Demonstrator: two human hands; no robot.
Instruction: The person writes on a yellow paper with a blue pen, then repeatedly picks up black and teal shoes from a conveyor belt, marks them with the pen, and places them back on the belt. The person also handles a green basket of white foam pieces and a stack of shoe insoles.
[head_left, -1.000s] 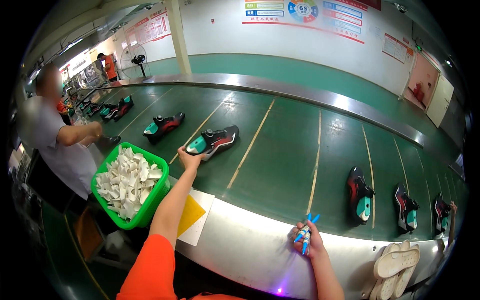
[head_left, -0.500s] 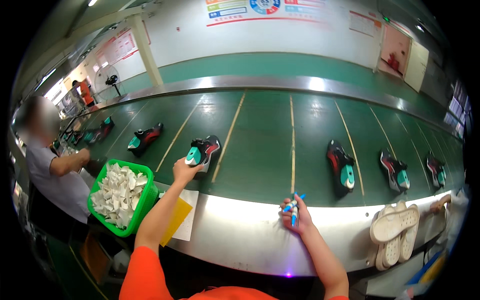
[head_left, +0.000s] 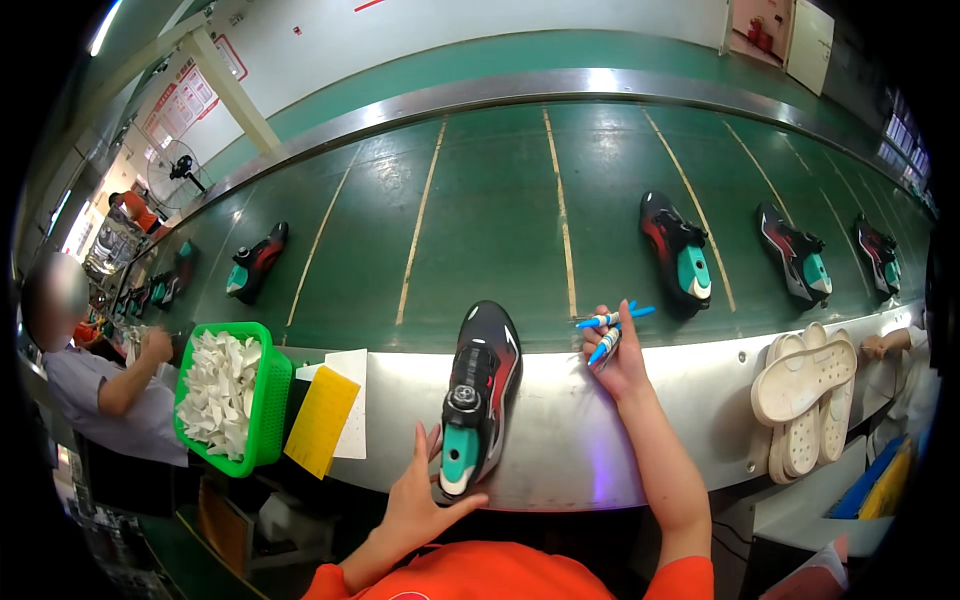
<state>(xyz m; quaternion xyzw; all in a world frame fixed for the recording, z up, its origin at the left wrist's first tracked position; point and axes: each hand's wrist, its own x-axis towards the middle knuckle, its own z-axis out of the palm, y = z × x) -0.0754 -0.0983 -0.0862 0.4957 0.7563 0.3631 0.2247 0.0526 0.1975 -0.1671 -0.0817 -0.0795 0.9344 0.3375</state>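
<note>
A black and red shoe [head_left: 484, 375] with a teal heel insert and a dial on its tongue is in front of me at the steel ledge, toe pointing away. My left hand [head_left: 415, 500] grips it at the heel, fingers along the left side and thumb behind. To the right, above the belt's near edge, my right hand [head_left: 622, 362] is closed around two blue-and-white pens [head_left: 605, 346], one lying crosswise and the other angled downward. The shoe's sole is hidden from view.
More shoes [head_left: 677, 250] ride the green belt [head_left: 480, 230] at left and right. A green basket [head_left: 268, 395] of white pieces, a yellow card [head_left: 321, 422] and white paper stand left. Cream clog-like soles [head_left: 803, 390] hang at the ledge's right. A person [head_left: 110, 385] works at left.
My left hand has brought the shoe off the belt toward me and to the right, its toe still pointing away. My right hand keeps the pens. The view has tilted down.
</note>
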